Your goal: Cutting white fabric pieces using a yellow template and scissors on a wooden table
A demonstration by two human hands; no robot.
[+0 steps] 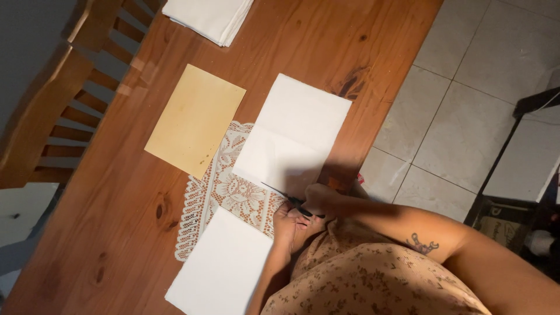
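My two hands meet at the near edge of the wooden table (pixel 116 233). My left hand (pixel 289 224) and my right hand (pixel 321 197) are both curled around a thin dark pointed tool (pixel 280 194). I cannot tell whether it is a pen or scissors. Its tip lies over the near corner of a white sheet (pixel 291 134). That sheet rests partly on a white lace doily (pixel 224 189). A second white sheet (pixel 224 265) lies just left of my left forearm. A tan sheet (pixel 195 119) lies farther out.
A stack of white sheets (pixel 210 16) sits at the table's far end. Wooden chairs (pixel 52 99) stand along the left side. Pale tiled floor (pixel 461 105) is on the right, with a dark-framed piece of furniture (pixel 525 157) beside me.
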